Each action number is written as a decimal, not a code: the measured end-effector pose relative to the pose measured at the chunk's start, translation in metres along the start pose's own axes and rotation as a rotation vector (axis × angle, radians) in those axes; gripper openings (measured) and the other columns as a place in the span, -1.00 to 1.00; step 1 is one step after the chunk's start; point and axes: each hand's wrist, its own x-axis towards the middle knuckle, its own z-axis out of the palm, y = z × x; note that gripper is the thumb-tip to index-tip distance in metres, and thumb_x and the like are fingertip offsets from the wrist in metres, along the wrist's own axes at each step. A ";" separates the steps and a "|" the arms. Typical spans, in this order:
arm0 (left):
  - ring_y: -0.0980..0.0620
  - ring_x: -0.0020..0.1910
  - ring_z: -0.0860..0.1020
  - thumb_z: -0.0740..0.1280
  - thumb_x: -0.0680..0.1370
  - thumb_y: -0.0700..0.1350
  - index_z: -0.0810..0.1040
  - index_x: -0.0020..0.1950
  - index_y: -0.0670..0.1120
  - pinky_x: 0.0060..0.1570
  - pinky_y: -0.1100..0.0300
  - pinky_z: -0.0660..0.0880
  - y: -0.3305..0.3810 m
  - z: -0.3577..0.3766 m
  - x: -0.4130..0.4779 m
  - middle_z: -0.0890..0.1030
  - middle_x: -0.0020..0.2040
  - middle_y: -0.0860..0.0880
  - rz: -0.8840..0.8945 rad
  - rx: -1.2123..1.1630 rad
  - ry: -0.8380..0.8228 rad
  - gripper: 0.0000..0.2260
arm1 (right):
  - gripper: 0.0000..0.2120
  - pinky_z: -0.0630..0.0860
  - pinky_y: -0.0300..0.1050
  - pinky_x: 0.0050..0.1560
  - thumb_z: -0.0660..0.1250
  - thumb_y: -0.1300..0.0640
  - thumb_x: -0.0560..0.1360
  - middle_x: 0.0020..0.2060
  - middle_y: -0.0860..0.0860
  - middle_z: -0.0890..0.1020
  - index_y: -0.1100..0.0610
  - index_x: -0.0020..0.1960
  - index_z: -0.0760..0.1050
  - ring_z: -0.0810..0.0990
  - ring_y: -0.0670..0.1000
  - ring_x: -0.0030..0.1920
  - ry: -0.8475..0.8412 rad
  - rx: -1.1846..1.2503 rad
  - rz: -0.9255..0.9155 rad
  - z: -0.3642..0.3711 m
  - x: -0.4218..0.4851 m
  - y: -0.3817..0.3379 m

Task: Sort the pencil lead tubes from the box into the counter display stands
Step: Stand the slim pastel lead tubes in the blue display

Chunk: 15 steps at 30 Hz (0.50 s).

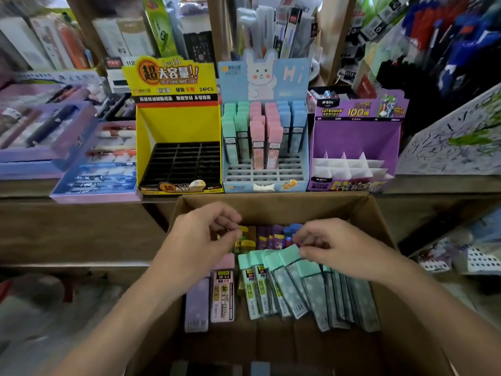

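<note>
Tubes with mint-green caps (287, 283), flat, with dotted bodies and printed labels, lie fanned side by side in the right half of the open brown cardboard box (379, 213), caps pointing away from me. My right hand (341, 251) hangs over their far ends. Its fingers (306, 251) are curled, and the thumb tip touches the corner of the uppermost mint cap. Whether I have that tube pinched or am only touching it, I cannot tell.

Left of the mint lot, a pink-capped tube (222, 289) and a lilac tube (197, 302) lie flat next to each other. At the far end of the box sit small yellow tubes (245, 244), then purple tubes (271, 236), then blue tubes (291, 230), this last group just under my right forefinger.

My left hand (198, 240) is over the box's far left part. Its fingers (230, 217) are bent, with thumb and forefinger close together just beside the yellow tubes. The gap between them is blurred, so I cannot say if they hold anything.

Beyond the box, on the wooden counter (433, 183), three cardboard display stands sit in a row. The yellow stand (176, 123) on the left has a black slotted grid. The pale blue stand with a white rabbit (264, 74) is in the middle, with mint, pink and blue tubes upright in its back rows. The purple stand (355, 137) on the right has white dividers. A lilac tray of pens (95, 169) lies left of the yellow stand.
</note>
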 end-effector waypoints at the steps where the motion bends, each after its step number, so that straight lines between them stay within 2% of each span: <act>1: 0.24 -0.06 0.62 0.51 0.52 -0.14 0.62 0.01 0.16 -0.10 0.32 0.58 -0.003 0.001 -0.008 0.66 -0.10 0.26 -0.029 0.004 -0.082 -0.79 | -0.84 0.59 -0.29 -0.02 0.43 0.05 0.59 -0.07 -0.12 0.69 -0.05 0.17 0.63 0.64 -0.26 -0.04 -0.026 -0.021 -0.009 0.005 -0.003 -0.004; 4: 0.26 -0.06 0.63 0.52 0.51 -0.15 0.63 0.01 0.20 -0.11 0.34 0.58 -0.015 0.006 -0.031 0.66 -0.07 0.27 -0.136 -0.011 -0.313 -0.76 | -0.82 0.57 -0.35 -0.02 0.43 0.02 0.58 -0.04 -0.14 0.69 -0.07 0.18 0.64 0.63 -0.30 -0.02 -0.138 -0.041 -0.018 0.021 -0.013 -0.018; 6: 0.25 -0.08 0.64 0.52 0.50 -0.17 0.63 0.03 0.20 -0.11 0.35 0.58 -0.022 0.010 -0.045 0.67 -0.07 0.24 -0.195 -0.039 -0.462 -0.74 | -0.82 0.61 -0.27 0.03 0.44 0.02 0.57 -0.02 -0.16 0.69 -0.08 0.18 0.64 0.63 -0.30 -0.01 -0.227 -0.049 -0.003 0.033 -0.021 -0.025; 10: 0.31 -0.03 0.63 0.51 0.50 -0.01 0.58 0.12 0.27 0.02 0.27 0.61 -0.030 0.012 -0.066 0.64 -0.02 0.26 -0.278 0.054 -0.769 -0.73 | -0.78 0.61 -0.24 0.06 0.41 0.00 0.59 0.00 -0.24 0.66 -0.12 0.23 0.61 0.61 -0.32 0.01 -0.422 -0.099 0.031 0.053 -0.035 -0.033; 13: 0.30 0.06 0.55 0.49 0.48 0.11 0.51 0.19 0.31 0.09 0.28 0.53 -0.030 0.014 -0.074 0.55 0.07 0.27 -0.294 0.226 -0.875 -0.68 | -0.71 0.57 -0.27 0.07 0.39 -0.01 0.61 0.10 -0.23 0.65 -0.12 0.32 0.57 0.61 -0.27 0.04 -0.557 -0.125 0.086 0.064 -0.042 -0.035; 15: 0.28 0.08 0.47 0.47 0.49 0.16 0.47 0.27 0.30 -0.01 0.43 0.39 -0.027 0.017 -0.078 0.48 0.10 0.28 -0.286 0.313 -0.907 -0.62 | -0.70 0.54 -0.22 0.07 0.37 -0.02 0.62 0.16 -0.20 0.63 -0.10 0.35 0.55 0.58 -0.22 0.07 -0.630 -0.162 0.097 0.071 -0.045 -0.036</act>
